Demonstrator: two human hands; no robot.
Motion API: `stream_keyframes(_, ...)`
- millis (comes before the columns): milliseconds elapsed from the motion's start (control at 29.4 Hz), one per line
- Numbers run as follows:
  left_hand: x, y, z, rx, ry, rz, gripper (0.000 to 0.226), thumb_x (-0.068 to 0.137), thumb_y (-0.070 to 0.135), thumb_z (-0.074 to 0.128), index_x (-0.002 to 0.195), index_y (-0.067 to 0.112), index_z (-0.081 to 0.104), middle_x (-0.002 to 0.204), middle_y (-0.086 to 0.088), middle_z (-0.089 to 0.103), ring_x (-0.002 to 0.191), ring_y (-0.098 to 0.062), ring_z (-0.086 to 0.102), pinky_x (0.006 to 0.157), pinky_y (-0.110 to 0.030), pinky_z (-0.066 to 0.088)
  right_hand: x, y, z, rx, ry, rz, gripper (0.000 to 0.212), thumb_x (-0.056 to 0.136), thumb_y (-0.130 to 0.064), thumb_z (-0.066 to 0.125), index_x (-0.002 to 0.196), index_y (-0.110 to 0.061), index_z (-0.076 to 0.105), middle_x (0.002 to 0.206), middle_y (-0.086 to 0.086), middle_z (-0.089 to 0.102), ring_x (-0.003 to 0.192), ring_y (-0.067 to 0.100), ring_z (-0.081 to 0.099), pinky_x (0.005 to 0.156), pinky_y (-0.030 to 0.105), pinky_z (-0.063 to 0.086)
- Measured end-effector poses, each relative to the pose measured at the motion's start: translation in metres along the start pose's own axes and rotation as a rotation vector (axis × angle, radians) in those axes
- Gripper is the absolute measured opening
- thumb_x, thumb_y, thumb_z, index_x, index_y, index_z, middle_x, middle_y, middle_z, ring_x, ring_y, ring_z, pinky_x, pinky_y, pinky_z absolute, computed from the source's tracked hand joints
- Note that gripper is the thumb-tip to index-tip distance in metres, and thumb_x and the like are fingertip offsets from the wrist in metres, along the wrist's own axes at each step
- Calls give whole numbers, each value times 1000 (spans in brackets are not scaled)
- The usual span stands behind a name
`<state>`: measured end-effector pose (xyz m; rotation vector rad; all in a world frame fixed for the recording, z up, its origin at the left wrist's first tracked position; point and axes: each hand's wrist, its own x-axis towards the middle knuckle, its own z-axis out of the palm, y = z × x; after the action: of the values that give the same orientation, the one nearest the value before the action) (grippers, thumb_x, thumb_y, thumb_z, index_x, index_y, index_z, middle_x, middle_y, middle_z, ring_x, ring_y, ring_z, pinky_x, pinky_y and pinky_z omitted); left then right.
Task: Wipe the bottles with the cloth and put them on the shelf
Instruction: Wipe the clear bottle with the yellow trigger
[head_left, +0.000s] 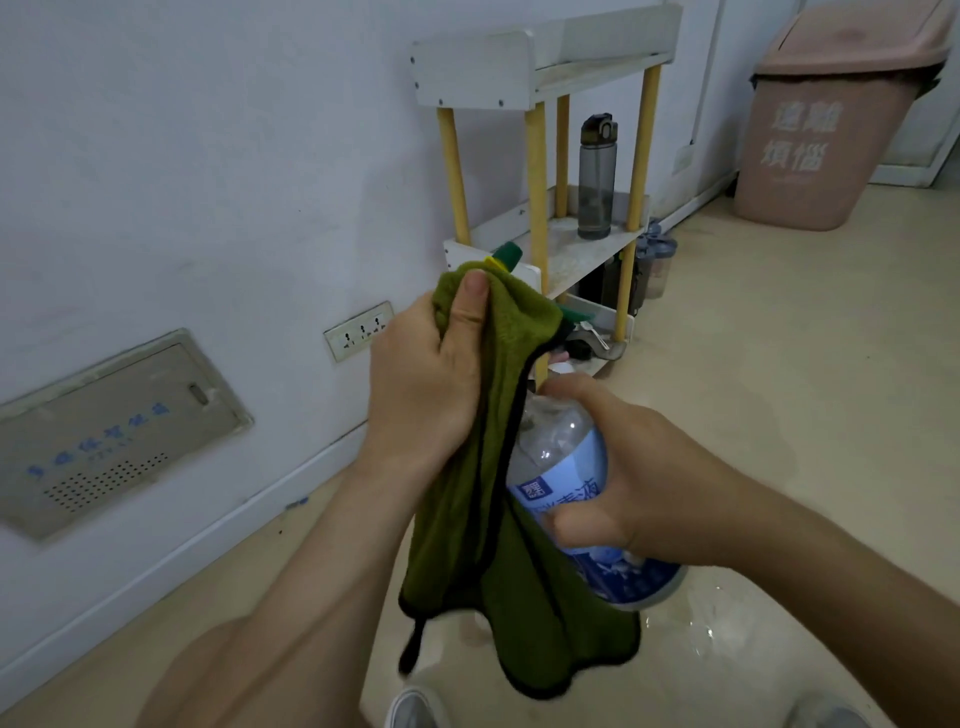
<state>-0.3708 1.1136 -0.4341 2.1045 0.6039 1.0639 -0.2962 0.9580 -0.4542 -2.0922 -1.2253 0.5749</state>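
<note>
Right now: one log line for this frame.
phase: wipe | left hand: grips green cloth | right hand: holds clear bottle | shelf: grey bottle on middle tier

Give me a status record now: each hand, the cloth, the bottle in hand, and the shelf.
left hand: grips the green cloth near its top
right hand: holds the clear bottle round its blue label
cloth: draped against the bottle, hanging below it
bottle: held in the air, not yet on the shelf
shelf: a grey bottle stands upright on its middle level
</note>
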Motion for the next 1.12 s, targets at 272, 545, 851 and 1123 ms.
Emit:
stream_keyframes(272, -8, -2, 14, 194, 20, 122, 43, 97, 51, 26, 66, 25, 40, 59, 10, 46, 55, -8, 45, 52, -23, 29, 1, 2, 12, -369, 418, -185, 133, 60, -72, 62, 155, -21, -15, 162, -5, -10, 150, 21, 4, 114, 37, 25)
stream_keyframes(545, -27, 1, 39, 195, -66, 116, 37, 104, 37, 31, 70, 25, 43, 65, 7, 50, 64, -19, 43, 59, -29, 22, 29, 29, 29, -3, 304, -9, 143, 59, -27, 88, 154, -27, -18, 157, -7, 4, 135, 22, 37, 89, 27, 40)
stream_keyframes(851, -24, -11, 34, -317, -179, -486, 52, 101, 44, 47, 82, 0, 70, 78, -18, 73, 72, -25, 69, 70, -45, 56, 38, 47, 30, 358, 38, -64, 143, 48, -31, 84, 150, -47, -14, 150, -7, 33, 134, 28, 45, 107, 45, 44)
stream_keyframes(1123, -23, -9, 31, -440, -179, -487, 35, 94, 37, 63, 81, 7, 75, 79, -17, 74, 77, -35, 72, 75, -52, 59, 39, 47, 17, 565, -129, -32, 143, 54, -23, 92, 155, -41, -8, 150, -8, 44, 133, 15, 50, 111, 43, 43)
